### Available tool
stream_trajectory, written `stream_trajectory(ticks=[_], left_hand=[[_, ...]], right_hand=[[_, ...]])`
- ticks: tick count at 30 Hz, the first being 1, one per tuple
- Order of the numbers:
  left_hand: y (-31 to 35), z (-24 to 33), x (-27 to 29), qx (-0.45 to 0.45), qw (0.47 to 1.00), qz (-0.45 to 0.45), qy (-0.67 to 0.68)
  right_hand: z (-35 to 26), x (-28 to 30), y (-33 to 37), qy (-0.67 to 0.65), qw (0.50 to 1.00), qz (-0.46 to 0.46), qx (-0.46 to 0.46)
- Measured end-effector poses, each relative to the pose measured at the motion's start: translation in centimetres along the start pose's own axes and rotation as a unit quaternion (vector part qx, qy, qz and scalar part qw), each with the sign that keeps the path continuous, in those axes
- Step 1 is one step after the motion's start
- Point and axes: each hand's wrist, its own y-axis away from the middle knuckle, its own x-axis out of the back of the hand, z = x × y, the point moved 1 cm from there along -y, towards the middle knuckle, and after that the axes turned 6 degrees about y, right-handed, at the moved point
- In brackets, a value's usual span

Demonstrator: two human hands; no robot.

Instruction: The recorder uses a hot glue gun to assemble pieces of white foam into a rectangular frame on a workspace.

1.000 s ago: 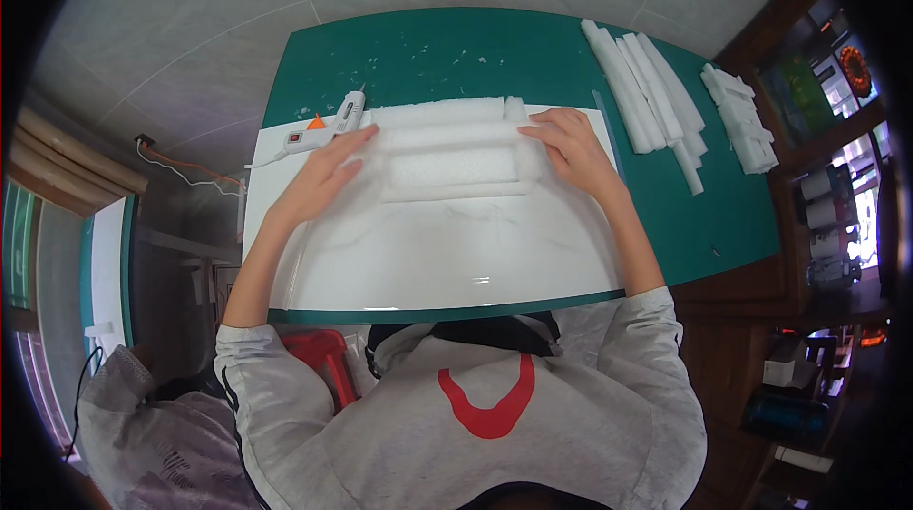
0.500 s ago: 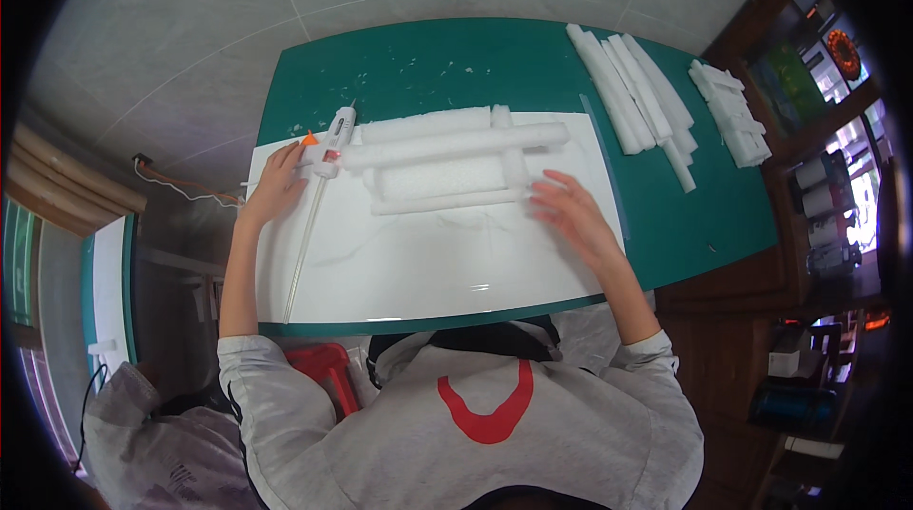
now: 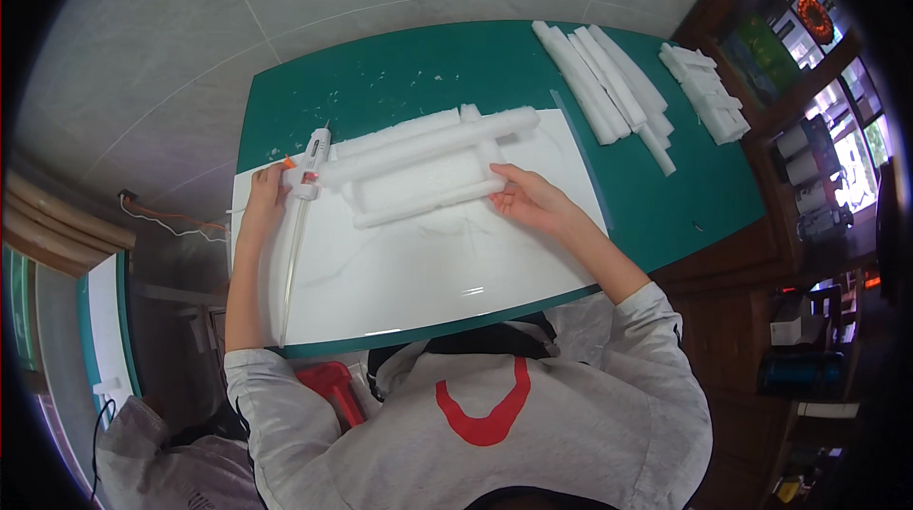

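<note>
Head view — white foam frame, rough-edged bars; right hand open, fingertips touching it

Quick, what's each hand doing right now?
Left hand: closed around the white glue gun.
Right hand: open, fingers resting on the white foam frame, gripping nothing.

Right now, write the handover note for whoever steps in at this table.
Left hand: on the white glue gun at the left end of the foam frame; a clear glue stick trails from the gun toward the person.
Right hand: open, fingers pressed against the frame's right end.
Frame: white foam rods joined in a ladder shape, lying on the white sheet over the green mat.
Spare foam rods and short foam pieces: far right of the mat, untouched.
Done: frame partly assembled. Left: spare rods not yet used.
</note>
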Motion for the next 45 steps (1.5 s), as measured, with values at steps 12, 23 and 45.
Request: stream_trajectory(ticks=[12, 23, 45], left_hand=[[0.1, -0.7, 1.9, -0.013, 0.998, 0.039, 0.047], [-4.4, 5.7, 0.2, -0.056, 0.995, 0.017, 0.077], [-8.0, 11.4, -5.0, -0.096, 0.990, -0.071, 0.072]], right_hand=[[-1.3, 0.9, 1.1, -0.052, 0.998, -0.010, 0.043], [-8.4, 16.4, 15.1, -0.220, 0.886, 0.076, 0.402], [-13.9, 50.0, 20.4, -0.292, 0.728, 0.406, 0.469]])
